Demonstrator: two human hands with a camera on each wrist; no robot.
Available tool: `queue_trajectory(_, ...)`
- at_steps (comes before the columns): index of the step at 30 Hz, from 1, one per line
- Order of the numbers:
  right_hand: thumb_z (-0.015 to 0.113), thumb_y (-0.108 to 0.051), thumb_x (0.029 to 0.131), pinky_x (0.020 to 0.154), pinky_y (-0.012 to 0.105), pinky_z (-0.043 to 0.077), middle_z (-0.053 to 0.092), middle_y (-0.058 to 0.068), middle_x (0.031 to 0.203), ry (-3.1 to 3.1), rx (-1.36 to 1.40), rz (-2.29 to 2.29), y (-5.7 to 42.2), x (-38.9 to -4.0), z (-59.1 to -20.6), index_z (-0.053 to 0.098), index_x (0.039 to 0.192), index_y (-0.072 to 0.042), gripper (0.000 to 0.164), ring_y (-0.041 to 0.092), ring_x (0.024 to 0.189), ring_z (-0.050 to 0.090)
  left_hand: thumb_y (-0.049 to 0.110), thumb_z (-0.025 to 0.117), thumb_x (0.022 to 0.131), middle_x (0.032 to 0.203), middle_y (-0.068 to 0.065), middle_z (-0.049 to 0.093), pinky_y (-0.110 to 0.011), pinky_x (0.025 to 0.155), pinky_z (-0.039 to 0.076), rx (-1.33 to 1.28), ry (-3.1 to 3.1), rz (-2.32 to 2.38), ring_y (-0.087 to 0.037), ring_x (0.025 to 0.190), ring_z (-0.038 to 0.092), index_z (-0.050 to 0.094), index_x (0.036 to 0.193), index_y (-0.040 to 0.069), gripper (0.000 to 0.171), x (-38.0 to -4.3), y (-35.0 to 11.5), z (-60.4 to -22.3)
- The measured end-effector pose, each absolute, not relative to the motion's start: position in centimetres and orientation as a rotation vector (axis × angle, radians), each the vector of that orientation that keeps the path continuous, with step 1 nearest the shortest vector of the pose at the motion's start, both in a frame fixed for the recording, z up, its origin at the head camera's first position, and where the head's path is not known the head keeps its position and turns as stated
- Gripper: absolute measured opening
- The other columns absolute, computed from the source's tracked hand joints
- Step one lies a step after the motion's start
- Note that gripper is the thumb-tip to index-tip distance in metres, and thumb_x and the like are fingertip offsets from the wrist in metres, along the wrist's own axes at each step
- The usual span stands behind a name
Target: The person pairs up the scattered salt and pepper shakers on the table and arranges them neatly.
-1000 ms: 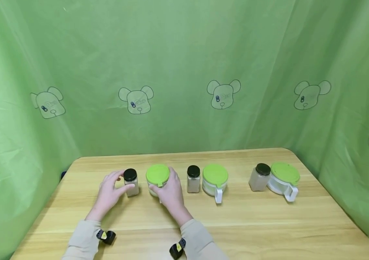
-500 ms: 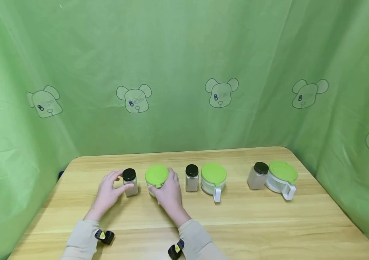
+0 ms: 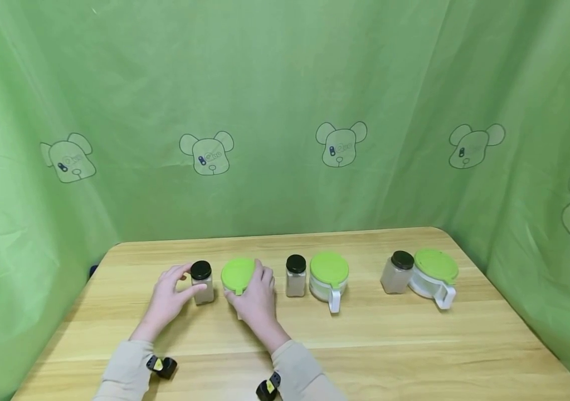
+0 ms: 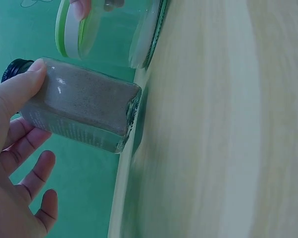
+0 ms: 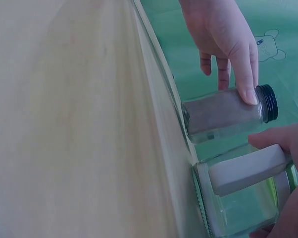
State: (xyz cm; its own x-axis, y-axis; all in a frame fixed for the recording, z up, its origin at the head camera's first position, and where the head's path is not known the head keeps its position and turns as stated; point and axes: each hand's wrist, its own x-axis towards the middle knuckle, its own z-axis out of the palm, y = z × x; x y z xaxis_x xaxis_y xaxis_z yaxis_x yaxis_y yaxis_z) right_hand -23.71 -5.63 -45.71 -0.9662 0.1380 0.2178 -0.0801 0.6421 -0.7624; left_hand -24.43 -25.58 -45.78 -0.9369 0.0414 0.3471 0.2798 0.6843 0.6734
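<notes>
My left hand (image 3: 166, 298) pinches a square glass spice jar (image 3: 204, 291) between thumb and fingers just below its black lid. Grey-brown powder fills much of this jar (image 4: 84, 101) in the left wrist view, and the other fingers are spread apart from it. Just to its right, my right hand (image 3: 257, 301) grips a round clear seasoning pot (image 3: 237, 273) from above by its green-lidded top. The pot's white handle (image 5: 248, 169) faces me in the right wrist view; the hand mostly covers it in the head view. A small gap separates the two containers.
On the wooden table (image 3: 365, 351), another black-lidded jar (image 3: 296, 284) stands beside a second green-lidded pot (image 3: 329, 270). Farther right, a third black-lidded jar (image 3: 397, 275) is close against a third green-lidded pot (image 3: 435, 267). A green curtain (image 3: 274, 83) surrounds the table's back and sides.
My right hand has brought the green-lidded seasoning pot slightly left and nearer to me, narrowing the gap to the spice jar. My left hand keeps its hold, almost unmoved.
</notes>
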Motion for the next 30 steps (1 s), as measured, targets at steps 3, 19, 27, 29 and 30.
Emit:
queue_trajectory(3, 0.088, -0.033, 0.066, 0.098, 0.051, 0.046, 0.044, 0.021, 0.131, -2.611, -0.030, 1.216, -5.87, -23.58, -45.88, 0.032, 0.145, -0.001, 0.102, 0.035, 0.119, 0.046, 0.032, 0.078, 0.082, 0.123, -0.015, 0.062, -0.049, 0.090, 0.045, -0.262, -2.595, -1.114, -0.030, 0.108, 0.055, 0.056, 0.133, 0.004, 0.062, -24.37, -25.46, -45.78)
queue_trajectory(19, 0.088, -0.034, 0.066, 0.094, 0.050, 0.048, 0.043, 0.020, 0.130, -2.633, -0.021, 1.176, -5.95, -23.33, -45.76, 0.033, 0.142, -0.002, 0.099, 0.033, 0.117, 0.045, 0.033, 0.077, 0.082, 0.126, -0.017, 0.060, -0.050, 0.091, 0.045, -0.257, -2.619, -1.165, -0.030, 0.109, 0.055, 0.053, 0.136, 0.002, 0.066, -24.31, -25.17, -46.05)
queue_trajectory(27, 0.087, -0.035, 0.067, 0.095, 0.050, 0.048, 0.042, 0.020, 0.132, -2.632, -0.012, 1.177, -5.72, -23.62, -45.80, 0.033, 0.143, -0.001, 0.099, 0.033, 0.118, 0.044, 0.032, 0.074, 0.085, 0.131, -0.017, 0.060, -0.048, 0.090, 0.047, -0.264, -2.630, -1.187, -0.030, 0.109, 0.056, 0.052, 0.138, 0.004, 0.064, -24.59, -25.35, -46.19)
queue_trajectory(29, 0.087, -0.035, 0.067, 0.096, 0.051, 0.047, 0.042, 0.020, 0.132, -2.629, -0.010, 1.180, -5.61, -23.68, -45.82, 0.033, 0.143, -0.001, 0.099, 0.033, 0.119, 0.044, 0.030, 0.074, 0.086, 0.131, -0.016, 0.060, -0.047, 0.089, 0.047, -0.274, -2.620, -1.204, -0.030, 0.108, 0.056, 0.054, 0.137, 0.005, 0.060, -24.64, -25.39, -46.23)
queue_trajectory(30, 0.087, -0.035, 0.067, 0.096, 0.051, 0.047, 0.042, 0.020, 0.132, -2.627, -0.010, 1.183, -5.56, -23.69, -45.82, 0.032, 0.143, -0.001, 0.099, 0.034, 0.119, 0.043, 0.030, 0.074, 0.086, 0.131, -0.016, 0.060, -0.047, 0.088, 0.047, -0.279, -2.616, -1.211, -0.030, 0.107, 0.056, 0.055, 0.136, 0.007, 0.058, -24.63, -25.39, -46.24)
